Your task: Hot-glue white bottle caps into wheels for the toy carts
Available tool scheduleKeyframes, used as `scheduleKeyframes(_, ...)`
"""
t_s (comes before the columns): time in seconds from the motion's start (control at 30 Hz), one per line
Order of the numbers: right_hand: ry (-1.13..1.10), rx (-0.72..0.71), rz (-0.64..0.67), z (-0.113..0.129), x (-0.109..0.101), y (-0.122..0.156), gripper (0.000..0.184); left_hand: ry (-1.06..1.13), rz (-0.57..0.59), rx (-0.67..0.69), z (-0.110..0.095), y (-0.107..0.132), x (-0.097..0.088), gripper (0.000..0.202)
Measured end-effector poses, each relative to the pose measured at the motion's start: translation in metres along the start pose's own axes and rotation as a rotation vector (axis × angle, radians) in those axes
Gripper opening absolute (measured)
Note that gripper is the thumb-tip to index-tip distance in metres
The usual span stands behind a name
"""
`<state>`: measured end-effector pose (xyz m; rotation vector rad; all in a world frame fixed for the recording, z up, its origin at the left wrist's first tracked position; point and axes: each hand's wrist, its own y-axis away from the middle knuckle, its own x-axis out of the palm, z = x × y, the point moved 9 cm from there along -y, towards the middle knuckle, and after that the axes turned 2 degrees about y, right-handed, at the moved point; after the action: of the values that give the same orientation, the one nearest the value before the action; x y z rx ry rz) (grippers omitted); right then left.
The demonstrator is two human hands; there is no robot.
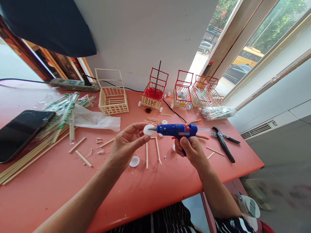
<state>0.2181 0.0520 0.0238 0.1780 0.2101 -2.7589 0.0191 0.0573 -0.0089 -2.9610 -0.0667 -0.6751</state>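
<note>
My right hand (190,149) grips a blue hot glue gun (177,130) by its handle, nozzle pointing left. My left hand (127,142) pinches a small white bottle cap (148,130) between thumb and fingers, right at the tip of the nozzle. Both hands hover above the salmon-red table (60,187). Below them lie thin wooden sticks (157,150) and another white cap (134,161).
An unpainted stick basket (112,94) and several red-and-wood stick carts (155,90) line the back wall. Black pliers (223,142) lie at right. A dark phone (20,132), chopstick packets (65,111) and long sticks sit at left; a power strip (74,84) behind.
</note>
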Motion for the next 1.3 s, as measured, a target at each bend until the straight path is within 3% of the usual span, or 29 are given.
scheduleKeyframes(0.3, -0.015, 0.037, -0.042, -0.001, -0.004, 0.0, 0.069, 0.009, 0.011, 0.002, 0.0, -0.001, 0.001, 0.039)
scheduleKeyframes(0.73, -0.021, -0.008, -0.025, 0.004, -0.002, -0.001, 0.066, 0.021, -0.1, 0.04, -0.003, 0.0, -0.01, 0.039)
scheduleKeyframes(1.3, -0.05, -0.019, -0.016, 0.001, 0.001, 0.0, 0.065, 0.003, -0.06, 0.057, -0.003, 0.001, -0.006, 0.037)
